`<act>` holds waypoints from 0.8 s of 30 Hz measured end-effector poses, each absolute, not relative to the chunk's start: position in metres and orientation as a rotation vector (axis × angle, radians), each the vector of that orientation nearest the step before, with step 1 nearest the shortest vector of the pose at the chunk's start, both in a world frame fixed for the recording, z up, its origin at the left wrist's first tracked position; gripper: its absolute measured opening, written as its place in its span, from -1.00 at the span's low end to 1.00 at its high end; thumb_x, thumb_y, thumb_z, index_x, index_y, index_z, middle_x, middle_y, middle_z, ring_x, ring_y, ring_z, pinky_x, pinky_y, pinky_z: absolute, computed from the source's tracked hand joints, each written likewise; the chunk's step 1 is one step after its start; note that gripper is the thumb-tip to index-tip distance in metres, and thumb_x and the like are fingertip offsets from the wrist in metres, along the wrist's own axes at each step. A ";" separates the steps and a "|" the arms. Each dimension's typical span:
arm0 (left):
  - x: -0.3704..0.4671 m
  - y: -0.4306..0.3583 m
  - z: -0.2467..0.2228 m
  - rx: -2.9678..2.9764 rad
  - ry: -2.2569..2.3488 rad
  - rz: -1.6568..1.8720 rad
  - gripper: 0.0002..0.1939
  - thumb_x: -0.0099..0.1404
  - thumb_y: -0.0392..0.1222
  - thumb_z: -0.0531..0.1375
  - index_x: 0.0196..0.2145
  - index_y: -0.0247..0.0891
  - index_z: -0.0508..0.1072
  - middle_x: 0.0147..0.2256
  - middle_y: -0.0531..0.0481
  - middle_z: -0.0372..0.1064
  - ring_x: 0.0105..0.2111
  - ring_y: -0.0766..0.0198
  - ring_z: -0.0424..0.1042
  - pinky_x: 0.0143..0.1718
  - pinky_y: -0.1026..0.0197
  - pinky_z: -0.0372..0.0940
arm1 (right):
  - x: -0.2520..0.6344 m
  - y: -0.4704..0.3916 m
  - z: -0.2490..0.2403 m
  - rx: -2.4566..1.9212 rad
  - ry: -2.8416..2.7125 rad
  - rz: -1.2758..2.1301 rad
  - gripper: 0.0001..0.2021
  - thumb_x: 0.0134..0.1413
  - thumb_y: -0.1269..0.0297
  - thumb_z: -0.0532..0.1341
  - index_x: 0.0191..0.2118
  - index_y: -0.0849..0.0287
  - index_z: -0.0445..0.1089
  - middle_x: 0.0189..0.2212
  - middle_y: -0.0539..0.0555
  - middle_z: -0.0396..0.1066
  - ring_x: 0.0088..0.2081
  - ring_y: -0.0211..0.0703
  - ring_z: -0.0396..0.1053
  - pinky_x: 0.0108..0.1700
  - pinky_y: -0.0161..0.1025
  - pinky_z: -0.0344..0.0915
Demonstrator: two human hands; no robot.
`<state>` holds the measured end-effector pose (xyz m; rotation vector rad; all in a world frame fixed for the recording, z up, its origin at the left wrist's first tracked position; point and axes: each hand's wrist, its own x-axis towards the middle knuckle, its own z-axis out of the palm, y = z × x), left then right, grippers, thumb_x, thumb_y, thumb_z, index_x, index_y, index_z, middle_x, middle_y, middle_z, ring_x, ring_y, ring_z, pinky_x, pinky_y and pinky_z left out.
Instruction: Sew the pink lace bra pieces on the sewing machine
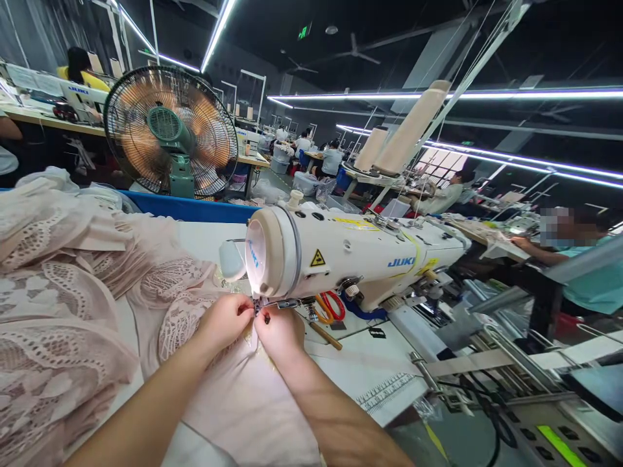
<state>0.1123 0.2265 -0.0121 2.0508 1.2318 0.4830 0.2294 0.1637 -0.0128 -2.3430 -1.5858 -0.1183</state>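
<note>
Both hands meet right under the head of a white sewing machine (331, 253), close to its needle area. My left hand (228, 319) is closed, fingers pinched on the pale pink fabric (243, 402). Just to its right, my right hand (280, 332) has its fingers curled and pressed on the same cloth's edge. The fabric drapes down between my forearms toward me. Fingertips and the presser foot partly hide the spot being held. More pink lace fabric (73, 311) lies heaped on the left of the table.
Red- and orange-handled scissors (331, 306) and a wooden-handled tool (326, 336) lie behind my right hand. A ruler strip (384, 392) marks the table's right side. A large fan (170, 130) stands beyond the table. Thread cones (413, 130) rise behind the machine. A co-worker (584, 272) sits at right.
</note>
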 end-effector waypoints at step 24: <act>0.112 0.227 -0.013 2.061 1.194 0.480 -0.79 0.20 -0.25 0.08 -0.41 -0.18 0.53 -0.31 0.02 0.55 -0.25 0.13 0.48 -0.19 0.19 0.29 | 0.231 0.165 -0.011 -2.381 -1.572 -0.076 -0.81 0.06 0.36 0.18 -0.48 0.11 0.53 -0.53 0.04 0.49 -0.47 -0.18 0.37 -0.46 -0.28 0.03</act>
